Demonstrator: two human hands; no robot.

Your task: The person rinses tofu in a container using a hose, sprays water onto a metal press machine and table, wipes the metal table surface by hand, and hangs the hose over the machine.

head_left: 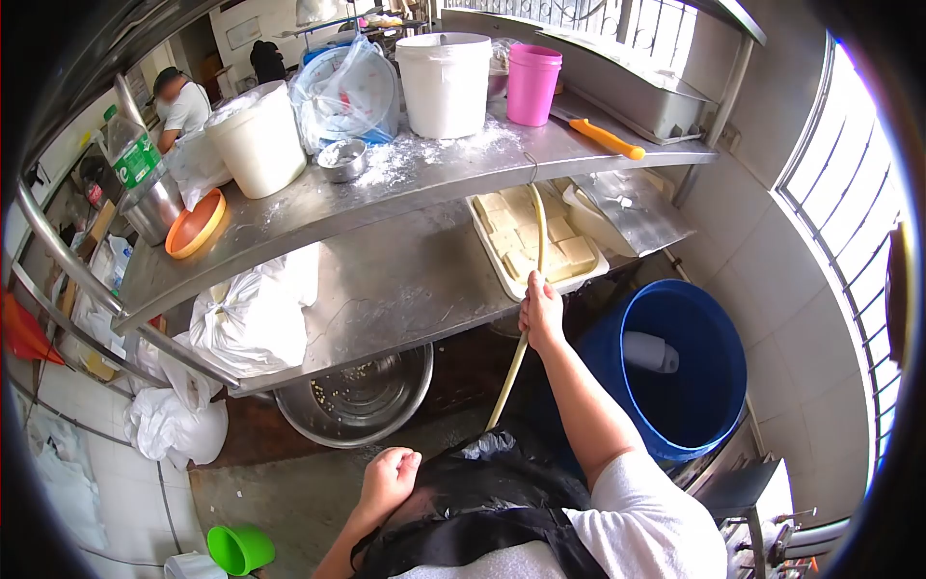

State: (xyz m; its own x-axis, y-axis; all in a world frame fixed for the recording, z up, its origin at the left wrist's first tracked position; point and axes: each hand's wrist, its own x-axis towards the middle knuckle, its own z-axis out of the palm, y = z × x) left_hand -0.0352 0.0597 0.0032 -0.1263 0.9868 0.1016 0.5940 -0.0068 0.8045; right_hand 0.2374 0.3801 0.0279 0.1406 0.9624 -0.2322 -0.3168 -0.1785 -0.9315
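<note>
My right hand (542, 311) is closed round a pale yellow hose (508, 381). The hose runs up to a thin metal hook (531, 164) at the upper shelf's edge, and its lower end drops toward the floor beside my black apron (482, 482). Just behind the hose, a white tray (509, 287) of pale blocks (521, 224) rests on the lower steel shelf. My left hand (390, 477) is held low in front of the apron with its fingers curled; whether anything is in them is hidden.
A blue barrel (709, 362) stands at the right. On the upper shelf (424, 179) are white buckets (444, 87), a pink bucket (533, 85) and an orange-handled tool (608, 138). Below are a steel bowl (371, 400), white bags (253, 323) and a green bucket (239, 548). Another person works far left.
</note>
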